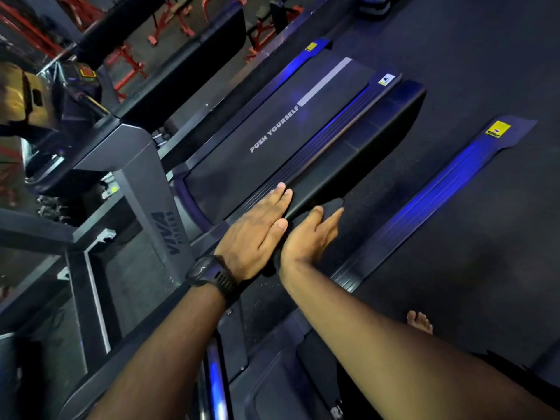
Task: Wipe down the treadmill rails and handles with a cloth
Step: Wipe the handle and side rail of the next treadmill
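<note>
Matte black handrail [372,147] is running diagonally; left hand [257,234] is lying flat on top, fingers straight; right hand [306,237] is pressing its side, fingers extended.

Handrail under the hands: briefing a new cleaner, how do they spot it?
Find the treadmill belt printed PUSH YOURSELF. Right of it runs a blue-lit ribbed strip; the handrail is the thick matte-black bar over that strip, touched by left hand and right hand.

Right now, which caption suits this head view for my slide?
The left hand and right hand press on the treadmill's black handrail, next to the belt.
</note>
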The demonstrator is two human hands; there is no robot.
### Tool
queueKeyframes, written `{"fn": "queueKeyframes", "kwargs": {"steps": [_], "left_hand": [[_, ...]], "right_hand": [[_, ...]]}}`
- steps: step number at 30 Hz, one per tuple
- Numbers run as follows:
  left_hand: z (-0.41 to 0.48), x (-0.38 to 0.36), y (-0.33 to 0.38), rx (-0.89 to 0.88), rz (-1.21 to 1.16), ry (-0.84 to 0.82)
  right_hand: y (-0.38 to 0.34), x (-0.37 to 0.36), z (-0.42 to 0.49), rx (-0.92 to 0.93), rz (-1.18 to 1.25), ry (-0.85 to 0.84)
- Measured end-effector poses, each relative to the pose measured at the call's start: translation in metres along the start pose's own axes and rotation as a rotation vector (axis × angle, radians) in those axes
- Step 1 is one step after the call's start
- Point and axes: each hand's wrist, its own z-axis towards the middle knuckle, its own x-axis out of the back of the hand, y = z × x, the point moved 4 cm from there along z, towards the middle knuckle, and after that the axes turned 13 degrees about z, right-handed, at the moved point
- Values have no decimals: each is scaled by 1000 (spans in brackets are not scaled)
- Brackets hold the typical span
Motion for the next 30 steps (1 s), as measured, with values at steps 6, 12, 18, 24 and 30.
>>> {"fn": "queueKeyframes", "kwargs": {"steps": [6, 12, 18, 24, 30], "left_hand": [[-5, 3, -1, 19, -12, 15], [-14, 4, -3, 33, -28, 15], [-26, 1, -7, 26, 23, 14], [-29, 4, -8, 30, 9, 17], [-36, 6, -6, 59, -1, 26]], "right_hand": [[-18, -4, -12, 378, -39, -123], [1, 2, -34, 113, 6, -89], [-6, -4, -16, 302, -14, -95], [-2, 0, -44, 208, -1, -132], [8, -4, -22, 36, 83, 10]]}}
